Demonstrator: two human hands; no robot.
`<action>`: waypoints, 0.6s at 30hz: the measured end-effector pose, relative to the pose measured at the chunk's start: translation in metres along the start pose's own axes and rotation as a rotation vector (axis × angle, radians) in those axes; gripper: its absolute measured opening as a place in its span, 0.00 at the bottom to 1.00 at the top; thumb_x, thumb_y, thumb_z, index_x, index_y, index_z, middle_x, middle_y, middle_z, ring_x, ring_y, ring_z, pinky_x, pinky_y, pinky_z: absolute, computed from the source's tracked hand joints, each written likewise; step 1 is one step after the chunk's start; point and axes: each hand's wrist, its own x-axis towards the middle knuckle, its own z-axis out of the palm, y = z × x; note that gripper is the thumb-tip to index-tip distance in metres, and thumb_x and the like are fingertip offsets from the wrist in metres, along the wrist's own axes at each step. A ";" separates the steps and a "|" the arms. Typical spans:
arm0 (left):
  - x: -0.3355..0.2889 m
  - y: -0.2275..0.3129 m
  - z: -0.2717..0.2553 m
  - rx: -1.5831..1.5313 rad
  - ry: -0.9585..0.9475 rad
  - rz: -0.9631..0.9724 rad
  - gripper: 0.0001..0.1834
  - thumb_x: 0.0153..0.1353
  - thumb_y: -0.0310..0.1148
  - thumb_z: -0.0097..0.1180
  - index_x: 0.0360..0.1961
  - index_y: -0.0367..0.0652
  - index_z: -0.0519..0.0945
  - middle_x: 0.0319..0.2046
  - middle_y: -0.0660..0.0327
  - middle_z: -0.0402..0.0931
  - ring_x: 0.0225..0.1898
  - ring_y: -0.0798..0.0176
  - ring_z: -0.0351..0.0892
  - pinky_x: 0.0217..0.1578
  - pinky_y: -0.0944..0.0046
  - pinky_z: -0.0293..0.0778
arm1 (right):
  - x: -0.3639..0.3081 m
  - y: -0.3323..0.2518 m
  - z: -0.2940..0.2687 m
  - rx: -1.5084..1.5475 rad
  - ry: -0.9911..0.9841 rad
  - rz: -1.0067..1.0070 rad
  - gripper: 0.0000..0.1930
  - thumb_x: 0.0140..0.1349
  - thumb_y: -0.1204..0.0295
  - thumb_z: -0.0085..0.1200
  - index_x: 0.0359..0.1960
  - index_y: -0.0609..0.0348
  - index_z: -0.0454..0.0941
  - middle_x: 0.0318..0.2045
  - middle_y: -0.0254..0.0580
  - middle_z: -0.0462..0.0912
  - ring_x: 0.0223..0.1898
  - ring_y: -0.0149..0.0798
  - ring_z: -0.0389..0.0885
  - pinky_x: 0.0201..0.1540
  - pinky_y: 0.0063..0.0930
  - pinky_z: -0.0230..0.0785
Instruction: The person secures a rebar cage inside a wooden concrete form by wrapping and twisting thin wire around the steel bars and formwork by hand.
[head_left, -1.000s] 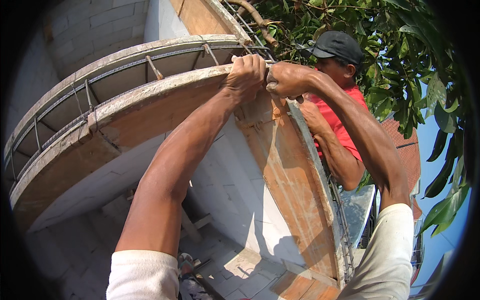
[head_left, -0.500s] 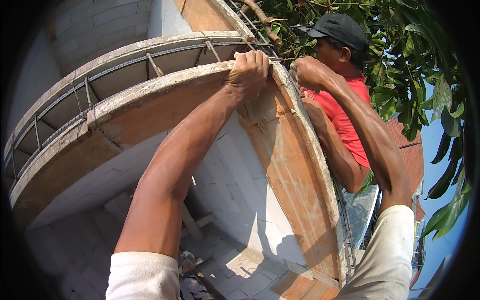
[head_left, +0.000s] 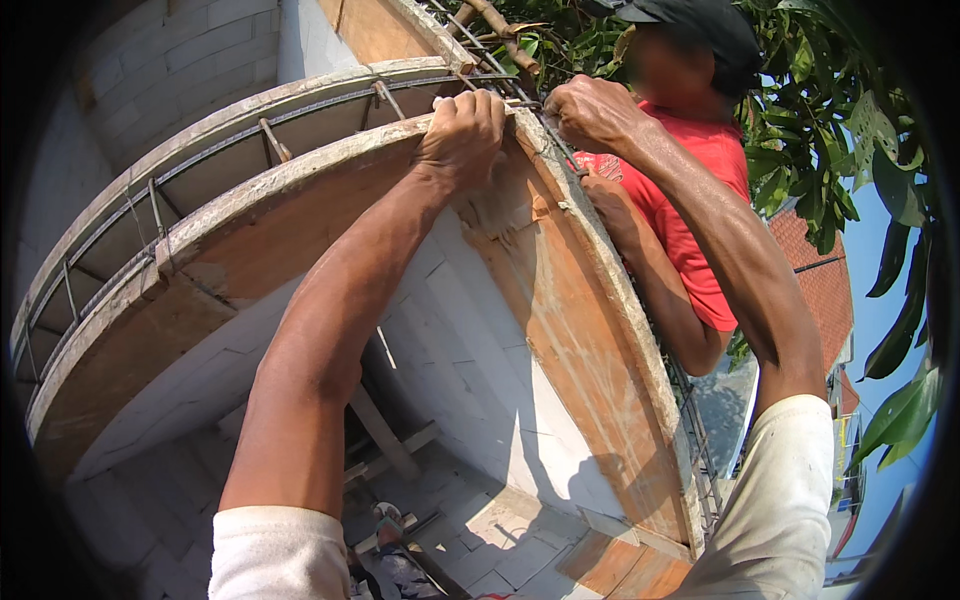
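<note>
My left hand [head_left: 462,138] is closed over the top edge of a plywood formwork board [head_left: 330,170], close to the corner where it meets a second board [head_left: 590,370]. A small pale bit shows by its fingers, too small to name. Just beyond that corner, my right hand [head_left: 598,115] is closed in a fist beside the steel reinforcing bars [head_left: 500,78]; whatever lies inside it is hidden. Bars and ties [head_left: 270,138] run along the gap between the board and an outer curved form [head_left: 230,110].
A co-worker in a red shirt [head_left: 690,190] and dark cap stands beyond the right board, an arm [head_left: 640,240] at its edge. Leafy branches [head_left: 820,140] hang at right. Pale block walls [head_left: 450,320] drop to a floor far below, with timber pieces [head_left: 385,440].
My view has shifted slightly, moving the formwork left in the picture. Both hands remain near the corner, the left still on the board. The co-worker's head has turned toward me.
</note>
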 end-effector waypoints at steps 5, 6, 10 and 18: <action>0.000 -0.005 0.006 0.053 0.057 0.002 0.34 0.51 0.60 0.74 0.44 0.41 0.79 0.38 0.59 0.77 0.42 0.59 0.79 0.41 0.56 0.73 | 0.002 -0.066 -0.016 -0.134 -0.531 -0.100 0.13 0.60 0.70 0.56 0.38 0.60 0.92 0.34 0.53 0.92 0.39 0.49 0.94 0.38 0.47 0.84; 0.003 0.005 0.005 0.115 0.049 -0.011 0.35 0.54 0.63 0.73 0.45 0.42 0.78 0.39 0.61 0.77 0.43 0.61 0.79 0.41 0.59 0.73 | 0.009 -0.049 -0.012 -0.137 -0.540 -0.083 0.13 0.60 0.70 0.56 0.38 0.60 0.92 0.34 0.53 0.92 0.39 0.49 0.94 0.38 0.47 0.84; 0.003 0.010 -0.002 -0.007 0.003 -0.002 0.36 0.54 0.62 0.73 0.47 0.40 0.79 0.40 0.60 0.77 0.43 0.61 0.79 0.41 0.58 0.73 | 0.022 0.003 -0.012 0.280 -0.216 0.068 0.11 0.63 0.66 0.60 0.33 0.64 0.87 0.26 0.58 0.87 0.29 0.59 0.85 0.36 0.52 0.78; 0.003 0.003 0.000 0.082 0.033 0.013 0.35 0.54 0.59 0.74 0.48 0.39 0.80 0.42 0.59 0.79 0.44 0.60 0.80 0.42 0.59 0.73 | -0.018 -0.063 -0.012 -0.087 -0.412 -0.024 0.15 0.72 0.63 0.57 0.48 0.61 0.87 0.41 0.55 0.90 0.45 0.57 0.90 0.51 0.50 0.81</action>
